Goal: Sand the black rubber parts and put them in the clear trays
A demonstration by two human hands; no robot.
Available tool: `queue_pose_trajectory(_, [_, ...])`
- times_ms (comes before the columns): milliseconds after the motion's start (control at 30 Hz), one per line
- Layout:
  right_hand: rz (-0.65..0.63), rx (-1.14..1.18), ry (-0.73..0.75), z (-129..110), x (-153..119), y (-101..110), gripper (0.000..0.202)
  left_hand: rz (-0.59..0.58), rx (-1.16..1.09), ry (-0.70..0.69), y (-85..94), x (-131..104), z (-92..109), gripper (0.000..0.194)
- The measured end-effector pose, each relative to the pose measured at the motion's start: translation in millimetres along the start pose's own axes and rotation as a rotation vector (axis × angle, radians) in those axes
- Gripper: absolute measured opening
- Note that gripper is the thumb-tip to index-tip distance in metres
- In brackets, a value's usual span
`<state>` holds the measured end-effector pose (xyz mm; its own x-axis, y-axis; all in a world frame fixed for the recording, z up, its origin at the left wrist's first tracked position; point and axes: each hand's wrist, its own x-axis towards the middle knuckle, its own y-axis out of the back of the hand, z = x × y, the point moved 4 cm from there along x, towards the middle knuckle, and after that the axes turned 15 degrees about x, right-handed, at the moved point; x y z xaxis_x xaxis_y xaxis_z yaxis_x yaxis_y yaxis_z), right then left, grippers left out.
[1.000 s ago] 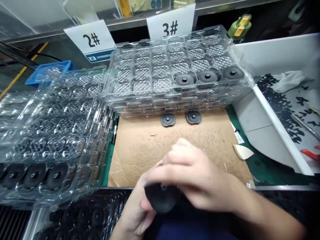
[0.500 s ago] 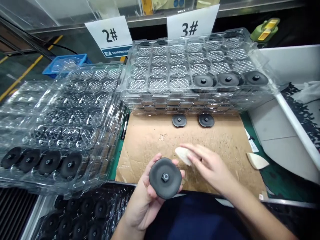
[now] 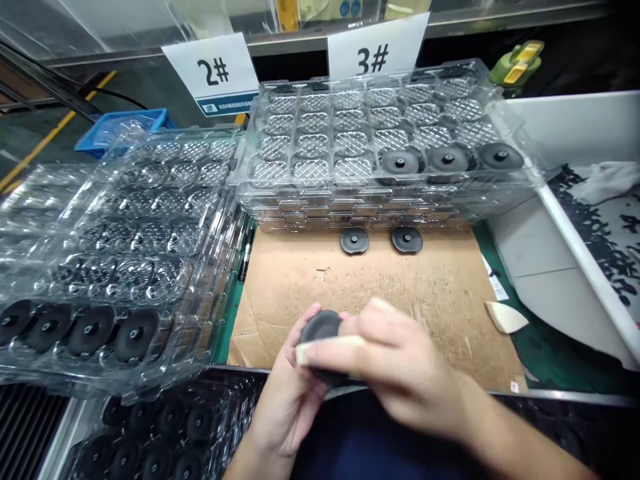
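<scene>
Left hand [image 3: 295, 383] fingers close round the rim of a black disc [image 3: 320, 325], cradling it from beneath, over the near edge of the cardboard sheet [image 3: 280, 287]. Across the disc's face lies the right hand [image 3: 400, 360], blurred; whether it pinches anything I cannot tell.

Should the right hand bear down off-centre, the disc could tilt out of the left fingers, which seem to be its only support, and drop past that near edge. A hard rub could mark the dark face, and dark specks on the cardboard could cling to it if it lands there.

Beyond the grip, two loose discs [image 3: 354, 241] lie apart on the cardboard, just before a stack of clear trays [image 3: 311, 172]. Another clear tray [image 3: 180, 175] stands left of the grip, with black discs in its nearest row. Off to the right, a cream wedge [image 3: 506, 318] overlaps the cardboard's edge and a green mat [image 3: 543, 340], beside a white bin [image 3: 545, 250] holding dark scraps [image 3: 590, 243]. Farther ahead hang sheets marked 2# [image 3: 215, 70] and 3# [image 3: 373, 60]; a blue crate [image 3: 161, 120] sits far left.
</scene>
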<state>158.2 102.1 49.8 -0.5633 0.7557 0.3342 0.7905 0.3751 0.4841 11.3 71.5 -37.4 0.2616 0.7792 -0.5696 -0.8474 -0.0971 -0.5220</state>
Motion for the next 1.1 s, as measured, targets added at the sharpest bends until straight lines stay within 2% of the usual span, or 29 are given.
queue_pose_trajectory(100, [0.073, -0.089, -0.173, 10.0, -3.3, -3.5, 0.034, 0.012, -0.012, -0.026, 4.4, -1.8, -3.2, 0.057])
queue_pose_trajectory(167, [0.111, -0.052, -0.154, 10.4, -5.4, -5.6, 0.037, -0.02, -0.022, -0.039, 3.6, -1.8, -4.4, 0.055])
queue_pose_trajectory(233, [0.119, 0.051, -0.115, 12.8, -4.5, -6.1, 0.036, -0.011, -0.012, -0.061, 2.5, -0.4, -4.0, 0.053])
queue_pose_trajectory(267, [0.12, 0.092, -0.143, 18.1, -4.2, -5.2, 0.033, 0.001, -0.003, -0.06, 1.9, 0.6, -3.7, 0.054])
queue_pose_trajectory(333, [0.16, 0.154, -0.3, 37.0, -8.4, -0.9, 0.026, 0.016, 0.012, -0.04, 0.7, 2.1, -2.6, 0.058])
queue_pose_trajectory(433, [0.298, 0.195, -0.5, 67.6, -33.7, 0.4, 0.022, -0.016, 0.01, -0.025, -2.4, 2.2, 1.0, 0.061])
queue_pose_trajectory(500, [0.346, 0.15, -0.532, 82.4, -57.8, -9.7, 0.024, -0.03, 0.001, -0.035, -4.4, 1.9, 3.5, 0.061])
queue_pose_trajectory(633, [0.308, 0.057, -0.529, 96.7, -89.7, -33.6, 0.025, -0.05, 0.001, -0.016, -10.2, 3.2, 1.8, 0.063])
queue_pose_trajectory(733, [0.448, 0.022, -0.54, 82.1, -80.7, -19.8, 0.025, -0.052, 0.021, -0.017, -16.5, 4.8, -1.8, 0.059])
queue_pose_trajectory(800, [0.587, 0.003, -0.469, 55.8, -61.6, -2.5, 0.026, -0.053, 0.026, -0.047, -21.7, 5.1, -2.9, 0.057])
queue_pose_trajectory(833, [0.63, 0.005, -0.38, 39.2, -50.3, 3.9, 0.029, -0.058, 0.028, -0.061, -24.3, 4.9, -3.1, 0.055])
queue_pose_trajectory(900, [0.545, 0.039, -0.153, 7.0, -28.4, 6.0, 0.031, -0.07, 0.027, -0.06, -28.5, 3.8, -3.7, 0.05])
queue_pose_trajectory(967, [0.361, 0.088, -0.025, -12.6, -14.7, -1.4, 0.029, -0.056, 0.03, -0.049, -29.6, 2.4, -4.3, 0.045])
queue_pose_trajectory(1033, [0.191, 0.131, -0.061, -15.3, -8.6, -10.3, 0.026, -0.015, 0.018, -0.064, -28.2, 1.6, -5.0, 0.047])
queue_pose_trajectory(1100, [0.13, 0.125, -0.148, -9.4, -5.3, -14.4, 0.024, 0.016, 0.003, -0.08, -27.4, 1.7, -7.3, 0.045])
